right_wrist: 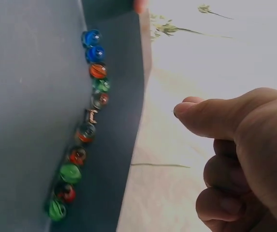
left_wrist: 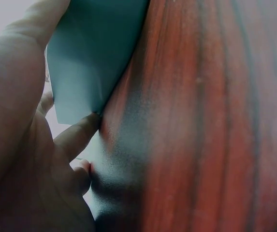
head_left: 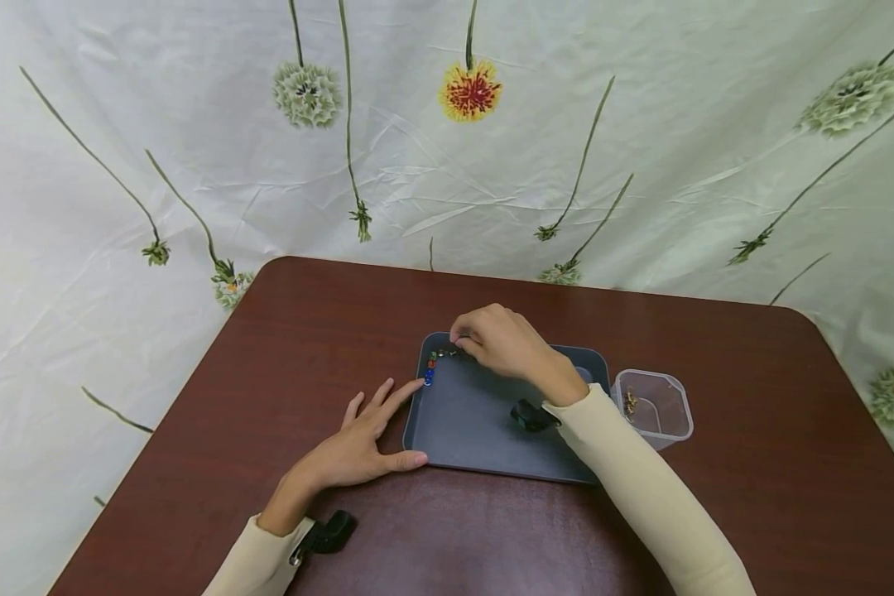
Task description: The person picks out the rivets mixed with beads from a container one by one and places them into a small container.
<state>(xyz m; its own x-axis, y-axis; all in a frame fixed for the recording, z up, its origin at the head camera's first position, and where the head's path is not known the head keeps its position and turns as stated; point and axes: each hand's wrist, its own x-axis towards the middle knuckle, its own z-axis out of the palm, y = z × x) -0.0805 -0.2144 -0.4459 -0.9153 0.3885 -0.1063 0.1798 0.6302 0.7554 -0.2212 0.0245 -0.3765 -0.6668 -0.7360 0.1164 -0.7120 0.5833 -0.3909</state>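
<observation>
A grey-blue tray [head_left: 484, 434] lies on the table. Glass marbles [right_wrist: 98, 71], blue, orange and green, line its left side and far edge in a bent row; a small metal piece [right_wrist: 91, 116] sits among them. My left hand [head_left: 361, 443] rests at the tray's left side, fingers spread, with the thumb at the near left corner and the index fingertip beside the blue marbles [head_left: 428, 378]. Over the far edge, my right hand [head_left: 502, 341] has curled fingers, thumb against index finger. Nothing shows between those fingertips [right_wrist: 184, 108].
A clear plastic container [head_left: 676, 414] with gold-coloured small pieces [head_left: 629, 401] stands right of the tray, partly behind the right sleeve [head_left: 641, 472]. The reddish-brown table [head_left: 775, 430] ends at a white flowered cloth [head_left: 417, 165]. Each wrist wears a black camera [head_left: 531, 416].
</observation>
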